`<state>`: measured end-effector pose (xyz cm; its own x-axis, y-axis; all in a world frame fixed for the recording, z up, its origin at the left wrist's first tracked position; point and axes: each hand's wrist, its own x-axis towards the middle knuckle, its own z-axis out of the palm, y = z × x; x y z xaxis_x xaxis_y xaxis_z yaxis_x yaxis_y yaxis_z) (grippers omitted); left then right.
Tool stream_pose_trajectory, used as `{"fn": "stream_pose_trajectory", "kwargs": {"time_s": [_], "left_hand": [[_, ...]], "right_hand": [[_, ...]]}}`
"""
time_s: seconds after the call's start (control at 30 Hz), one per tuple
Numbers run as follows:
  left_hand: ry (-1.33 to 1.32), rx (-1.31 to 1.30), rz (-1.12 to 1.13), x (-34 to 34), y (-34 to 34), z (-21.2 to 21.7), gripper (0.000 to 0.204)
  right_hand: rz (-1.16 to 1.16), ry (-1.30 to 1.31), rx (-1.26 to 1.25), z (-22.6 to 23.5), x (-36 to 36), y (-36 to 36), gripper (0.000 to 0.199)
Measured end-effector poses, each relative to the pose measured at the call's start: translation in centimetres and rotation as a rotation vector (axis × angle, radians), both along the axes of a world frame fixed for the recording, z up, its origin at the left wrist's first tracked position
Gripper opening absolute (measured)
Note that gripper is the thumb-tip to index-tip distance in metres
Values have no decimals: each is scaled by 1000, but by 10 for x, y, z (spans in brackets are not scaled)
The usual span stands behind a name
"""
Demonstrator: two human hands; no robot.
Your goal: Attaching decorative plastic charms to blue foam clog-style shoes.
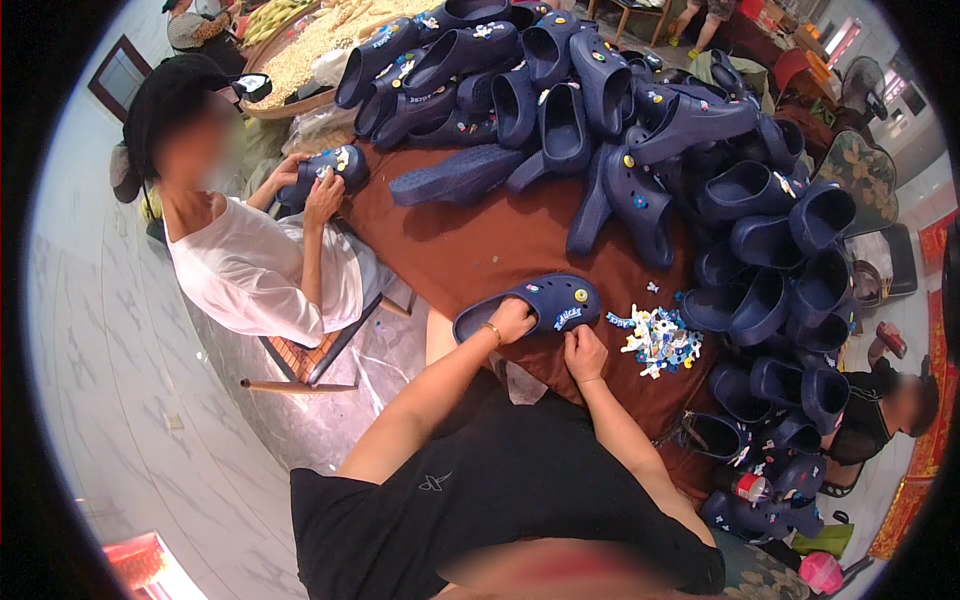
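A navy blue clog lies in front of me at the edge of the brown cloth, its toe pointing right. It carries a yellow round charm and a blue-and-white lettered charm. My left hand reaches into its foot opening and holds it, with the fingertips hidden inside. At the clog's near side, my right hand is closed, fingers pressed together; whatever they pinch is too small to make out. Just right of the clog is a heap of small blue, white and yellow shoe charms.
Many navy clogs are piled along the far and right sides of the brown cloth. To my left a seated person in a white top handles another clog. Another person is at the far right.
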<state>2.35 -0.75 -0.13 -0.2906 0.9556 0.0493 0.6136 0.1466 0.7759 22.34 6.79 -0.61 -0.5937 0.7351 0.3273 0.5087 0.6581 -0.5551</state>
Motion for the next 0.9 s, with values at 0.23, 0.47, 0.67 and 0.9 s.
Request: {"fn": "stream_pose_trajectory", "kwargs": {"time_s": [0.23, 0.47, 0.67, 0.9], "left_hand": [[-25, 67, -31, -1, 2, -4, 26], [-30, -38, -67, -2, -2, 5, 26], [-26, 16, -53, -2, 0, -6, 28], [0, 5, -49, -3, 1, -13, 29]], "right_hand": [[-15, 15, -7, -4, 1, 0, 16], [-8, 26, 10, -6, 1, 1, 16], [-1, 54, 6, -3, 1, -1, 15], [1, 45, 14, -3, 1, 0, 15]]}}
